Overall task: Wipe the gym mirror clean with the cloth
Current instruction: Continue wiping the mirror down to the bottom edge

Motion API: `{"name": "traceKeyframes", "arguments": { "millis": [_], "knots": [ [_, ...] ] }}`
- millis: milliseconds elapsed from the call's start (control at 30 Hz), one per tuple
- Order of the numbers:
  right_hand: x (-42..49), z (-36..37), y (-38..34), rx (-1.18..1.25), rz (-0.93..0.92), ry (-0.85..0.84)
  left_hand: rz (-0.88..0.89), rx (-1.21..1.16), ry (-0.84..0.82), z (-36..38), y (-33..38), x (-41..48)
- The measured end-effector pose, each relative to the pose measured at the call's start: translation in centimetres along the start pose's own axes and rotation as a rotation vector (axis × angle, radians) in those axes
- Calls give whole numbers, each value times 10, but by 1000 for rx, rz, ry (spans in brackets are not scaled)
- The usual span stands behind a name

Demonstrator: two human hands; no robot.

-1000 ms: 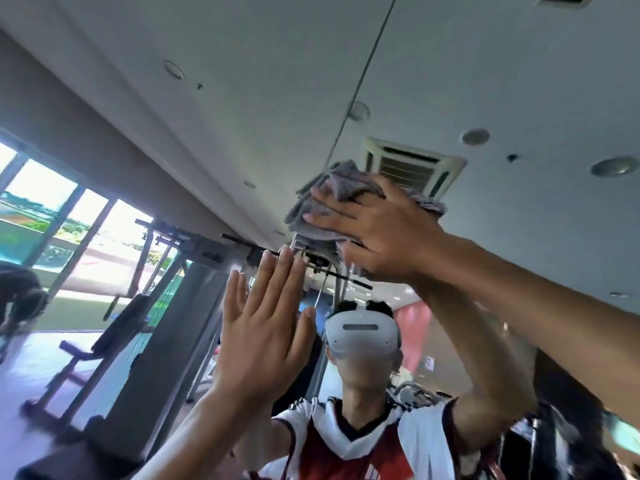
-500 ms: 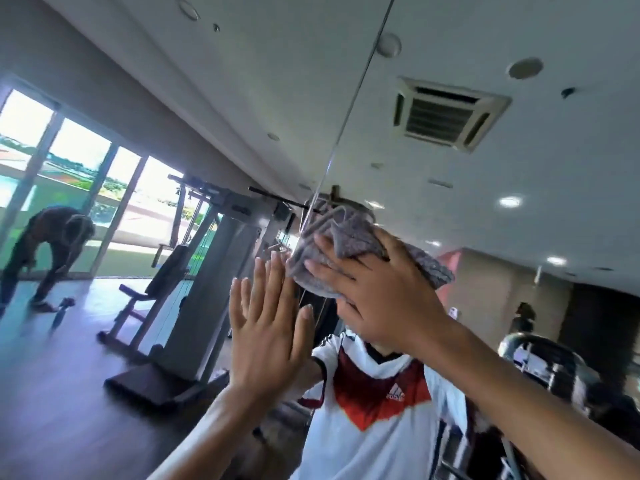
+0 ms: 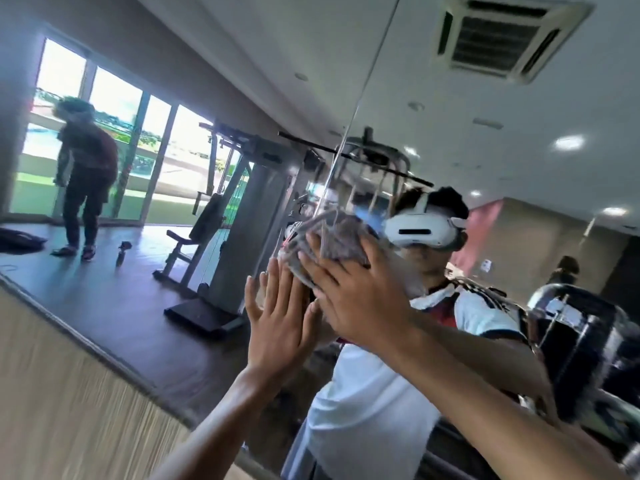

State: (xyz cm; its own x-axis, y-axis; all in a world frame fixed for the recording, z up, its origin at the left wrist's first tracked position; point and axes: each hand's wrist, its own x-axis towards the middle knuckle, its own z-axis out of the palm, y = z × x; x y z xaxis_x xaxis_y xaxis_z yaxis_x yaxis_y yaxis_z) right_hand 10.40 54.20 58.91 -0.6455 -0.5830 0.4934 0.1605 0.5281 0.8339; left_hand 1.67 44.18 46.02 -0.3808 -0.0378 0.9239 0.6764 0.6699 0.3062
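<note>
Head view: the right hand (image 3: 360,299) lies flat over a crumpled grey cloth (image 3: 332,244) and presses it against the gym mirror (image 3: 311,64). Its fingers are straight and spread across the fabric, not curled round it. The cloth sits right on the thin vertical seam (image 3: 367,84) where two mirror panels meet, well above the mirror's lower edge.

The left hand (image 3: 277,323) is just beside the cloth, lower and to the left. Its palm faces the glass and its fingers are straight, close together and holding nothing. The fingertips reach up to the cloth's lower edge. Whether the palm actually touches the glass cannot be told.

Below the mirror's lower edge, at the bottom left, runs a pale wood-grain wall panel (image 3: 69,410).

Reflected in the glass are the person's white headset (image 3: 419,232) and white shirt (image 3: 363,393), partly hidden behind the right hand. A grey weight machine (image 3: 242,209) stands on a dark floor, and another person (image 3: 86,174) stands near bright windows (image 3: 114,98). A ceiling air-conditioning vent (image 3: 502,36) shows towards the top right corner. The picture is blurred with motion.
</note>
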Motion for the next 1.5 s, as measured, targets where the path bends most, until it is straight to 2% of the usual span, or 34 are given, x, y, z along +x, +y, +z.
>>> {"name": "traceKeyframes", "arguments": {
  "millis": [67,133,233,300,333,367,500,567,633,700,800,867,900,933,1033,1100,1167,1233,1333,1433,1500],
  "knots": [
    [-44,1,-6,38,-119,-87,15,8,-25,5,-5,-28],
    [-48,-2,21,60,-75,-33,0,5,-51,9,-7,-50],
    [-16,-11,57,42,222,98,-50,-10,-80,7,-5,-55],
    [7,-13,50,33,421,148,-59,-11,-96,6,-5,-59],
    [13,-10,36,18,465,164,-50,-5,-109,8,-7,-63],
    [15,-3,15,11,437,151,-43,2,-125,9,-11,-70],
    [-43,27,-100,-42,-24,-60,8,8,-213,14,-21,-121],
    [-85,22,-119,23,-90,-199,-7,11,-278,15,-23,-157],
    [-105,19,-106,90,-144,-198,-34,31,-337,12,-27,-186],
    [-105,17,-83,125,-122,-114,-33,33,-402,8,-32,-202],
    [-74,15,-59,147,119,-14,9,78,-447,-2,-41,-215],
    [-61,13,-73,144,253,30,29,89,-504,-9,-49,-225],
    [-61,15,-90,134,253,26,26,94,-534,-12,-55,-232],
    [-67,19,-110,130,198,-10,7,99,-560,-13,-59,-240],
    [-119,34,-171,211,-125,-214,-100,118,-606,-18,-76,-256],
    [-167,38,-181,257,-310,-402,-142,124,-630,-27,-89,-259],
    [-204,43,-171,287,-385,-462,-107,106,-640,-37,-98,-252],
    [-214,43,-152,327,-380,-419,-74,76,-609,-43,-100,-246],
    [-178,42,-145,359,-228,-297,-71,82,-536,-42,-96,-245],
    [-134,38,-185,353,-39,-207,-62,106,-525,-43,-95,-243],
    [-123,35,-217,390,-60,-243,-38,142,-557,-47,-97,-242]
  ]
}}
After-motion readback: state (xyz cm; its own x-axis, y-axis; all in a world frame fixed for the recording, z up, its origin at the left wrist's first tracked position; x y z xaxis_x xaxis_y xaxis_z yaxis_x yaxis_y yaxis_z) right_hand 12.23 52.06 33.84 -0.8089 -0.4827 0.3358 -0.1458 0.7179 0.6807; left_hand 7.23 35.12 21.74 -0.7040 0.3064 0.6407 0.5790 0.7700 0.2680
